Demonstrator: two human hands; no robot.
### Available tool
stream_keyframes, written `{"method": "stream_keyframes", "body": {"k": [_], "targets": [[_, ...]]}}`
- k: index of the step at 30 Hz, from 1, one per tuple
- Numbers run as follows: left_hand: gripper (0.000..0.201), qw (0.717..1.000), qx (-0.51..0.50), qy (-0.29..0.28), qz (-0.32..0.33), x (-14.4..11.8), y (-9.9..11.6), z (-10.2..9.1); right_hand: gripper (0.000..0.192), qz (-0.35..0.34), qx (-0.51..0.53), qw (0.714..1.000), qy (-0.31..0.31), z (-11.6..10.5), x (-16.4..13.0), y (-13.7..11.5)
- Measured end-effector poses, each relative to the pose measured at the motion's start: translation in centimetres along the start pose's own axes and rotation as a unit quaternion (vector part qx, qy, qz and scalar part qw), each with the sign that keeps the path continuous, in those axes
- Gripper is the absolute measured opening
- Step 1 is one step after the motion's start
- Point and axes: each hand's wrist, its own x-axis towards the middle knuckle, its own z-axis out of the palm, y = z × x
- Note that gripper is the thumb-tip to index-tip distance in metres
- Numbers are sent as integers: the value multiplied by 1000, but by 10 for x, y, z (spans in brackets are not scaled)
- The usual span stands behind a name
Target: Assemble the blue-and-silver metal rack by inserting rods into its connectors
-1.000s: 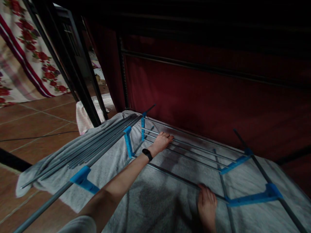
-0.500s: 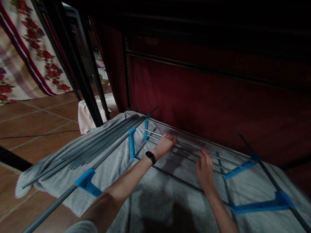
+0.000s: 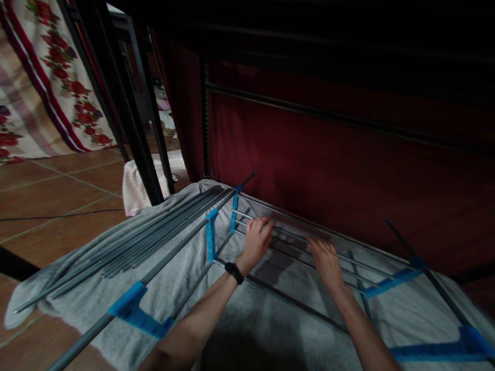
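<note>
A rack of grey metal rods [image 3: 288, 251] and blue plastic brackets lies on a grey blanket [image 3: 185, 312]. My left hand [image 3: 257, 241], a black band [image 3: 234, 273] on its wrist, curls its fingers over a thin rod near the rack's left end. My right hand [image 3: 325, 259] is bent over the thin rods farther right, with its fingers close together. Left of my hands stand a blue bracket [image 3: 211, 237] and a nearer blue bracket [image 3: 133, 309], both on a thicker grey tube [image 3: 174, 250]. Another blue bracket [image 3: 394, 283] joins the rods at the right.
A bundle of loose grey rods [image 3: 154, 232] lies on the blanket at the left. Black metal posts [image 3: 131, 123] rise beside it. Behind the rack hangs a dark red cloth [image 3: 309, 165]. A cable [image 3: 65, 214] crosses the tiled floor [image 3: 50, 190].
My left hand has come slightly nearer and left, its fingers more curled. The right hand has closed in on the rods. The camera view has shifted a little.
</note>
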Motion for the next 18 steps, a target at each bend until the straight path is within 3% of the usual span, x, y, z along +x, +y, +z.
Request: {"method": "stream_keyframes", "body": {"k": [3,5,7,10,14,18], "targets": [[22,969,-57,174,-163,-11,-25,-4,35,-5,-2,1000,-4,1,-3,3],[23,914,-88,276,-285,-8,-47,-6,35,-7,-2,1000,-8,1,-4,4],[28,853,-134,332,-381,2,-69,-8,34,-8,-1,1000,-12,1,-4,5],[38,807,-252,304,-439,20,-94,-8,34,-9,0,1000,-13,0,-3,4],[51,801,-339,218,-443,36,-106,0,35,-16,0,1000,-17,0,-3,3],[63,779,-356,212,-471,41,-108,10,35,-18,-7,1000,-22,-2,-4,5]]}}
